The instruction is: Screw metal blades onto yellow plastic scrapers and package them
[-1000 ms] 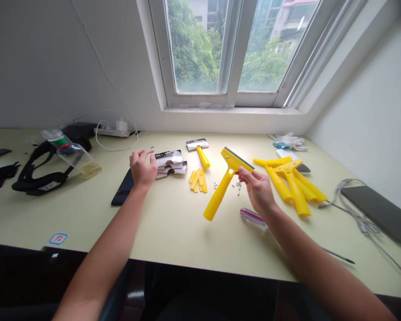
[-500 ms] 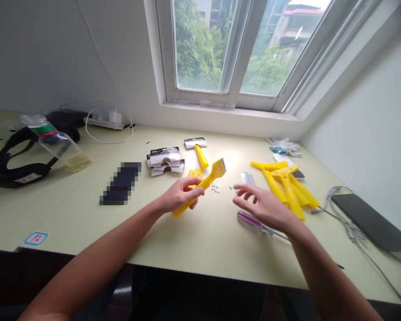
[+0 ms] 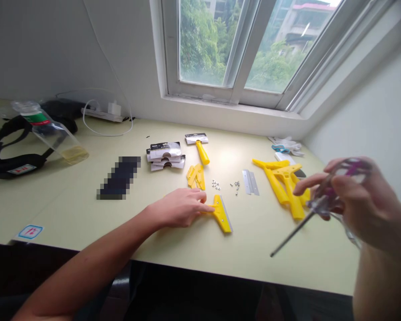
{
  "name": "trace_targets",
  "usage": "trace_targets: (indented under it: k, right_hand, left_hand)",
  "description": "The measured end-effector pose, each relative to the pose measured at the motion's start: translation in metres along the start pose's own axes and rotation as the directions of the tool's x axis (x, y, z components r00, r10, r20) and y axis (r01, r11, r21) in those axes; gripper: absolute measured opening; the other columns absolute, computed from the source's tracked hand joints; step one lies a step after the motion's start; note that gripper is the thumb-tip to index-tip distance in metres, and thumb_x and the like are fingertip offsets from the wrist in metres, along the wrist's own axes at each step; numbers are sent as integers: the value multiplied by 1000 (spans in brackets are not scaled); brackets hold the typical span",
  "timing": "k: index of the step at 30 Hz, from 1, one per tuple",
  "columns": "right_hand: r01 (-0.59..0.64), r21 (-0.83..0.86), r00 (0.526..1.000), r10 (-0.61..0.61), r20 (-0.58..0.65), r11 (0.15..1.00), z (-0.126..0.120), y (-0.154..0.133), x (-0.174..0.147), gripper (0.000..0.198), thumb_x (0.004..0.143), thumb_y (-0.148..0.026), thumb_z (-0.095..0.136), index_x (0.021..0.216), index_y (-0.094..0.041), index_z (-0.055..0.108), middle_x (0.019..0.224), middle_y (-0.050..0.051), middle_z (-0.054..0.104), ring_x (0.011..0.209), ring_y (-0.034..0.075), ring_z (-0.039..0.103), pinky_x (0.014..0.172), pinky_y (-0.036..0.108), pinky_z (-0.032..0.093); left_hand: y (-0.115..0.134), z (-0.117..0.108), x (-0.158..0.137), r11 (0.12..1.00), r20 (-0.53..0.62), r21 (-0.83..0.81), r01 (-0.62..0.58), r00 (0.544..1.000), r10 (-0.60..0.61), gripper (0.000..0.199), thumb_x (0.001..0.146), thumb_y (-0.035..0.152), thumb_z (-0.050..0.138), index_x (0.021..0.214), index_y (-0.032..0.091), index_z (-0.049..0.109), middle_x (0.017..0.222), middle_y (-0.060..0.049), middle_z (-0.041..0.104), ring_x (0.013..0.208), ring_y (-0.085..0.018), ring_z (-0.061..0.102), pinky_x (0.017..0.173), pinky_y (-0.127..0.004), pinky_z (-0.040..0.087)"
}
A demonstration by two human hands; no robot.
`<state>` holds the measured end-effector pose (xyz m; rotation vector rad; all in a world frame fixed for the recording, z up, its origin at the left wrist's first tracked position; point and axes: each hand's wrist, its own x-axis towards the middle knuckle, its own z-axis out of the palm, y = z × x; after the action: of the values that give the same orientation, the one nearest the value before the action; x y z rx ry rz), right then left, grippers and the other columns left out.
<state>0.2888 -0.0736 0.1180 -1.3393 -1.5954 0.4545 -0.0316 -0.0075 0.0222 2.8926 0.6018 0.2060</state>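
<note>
At the near middle of the pale table, the yellow scraper is pinned down by the left hand, its handle hidden under curled fingers, its neck pressed by an outstretched index finger. Off to the right, a clear-handled screwdriver is gripped in the right hand, fingers wrapped around it, its shaft slanted downward, its tip held well apart from the scraper.

Good work, it can be judged, would be helped by firm pressure close to the scraper's head, with fingertips kept behind the blade edge. The screwdriver should be stood upright over a fastener, seated squarely and turned under steady force, so that no slot is chewed. If the head rocks, the hold could be shifted nearer the fasteners.

Just beyond, small nuts and screws are scattered in two clusters, flanked by yellow plates and loose blades. To the right, yellow scraper handles are heaped; farther back, a carded scraper is placed near stacked card sleeves. And the room? Everything is lit by a sliding window, greenery glimpsed outside. White gloves are bunched at the far corner; at left, a plastic bottle is seen beside a black strap.
</note>
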Motion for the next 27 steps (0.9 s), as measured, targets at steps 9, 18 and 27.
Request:
trace_targets:
  k: [9, 18, 27]
  right_hand:
    - [83, 379, 944, 49, -325, 922, 79, 35, 24, 20, 92, -38, 48, 97, -26, 34, 61, -7, 63, 34, 12, 49, 31, 23, 33]
    - [70, 401, 942, 72, -327, 914, 74, 44, 19, 20, 93, -39, 49, 95, -25, 34, 61, -6, 63, 34, 11, 49, 31, 23, 33]
    - [354, 304, 935, -334, -117, 885, 67, 21, 1, 12, 94, -31, 50, 99, -26, 41, 75, 0, 69, 56, 15, 62, 48, 28, 49]
  left_hand:
    - [4, -4, 2, 1000, 58, -9, 27, 998, -26, 41, 92, 18, 52, 127, 36, 60, 96, -2, 62, 84, -15, 58, 73, -26, 44]
    - [5, -11, 5, 997, 131, -43, 71, 989, -65, 46, 90, 15, 54, 129, 38, 59, 101, -2, 61, 89, -16, 58, 74, -26, 44]
    - [5, -9, 5, 996, 138, -36, 83, 987, -77, 45, 90, 15, 52, 128, 39, 59, 102, -1, 62, 89, -16, 59, 74, -27, 44]
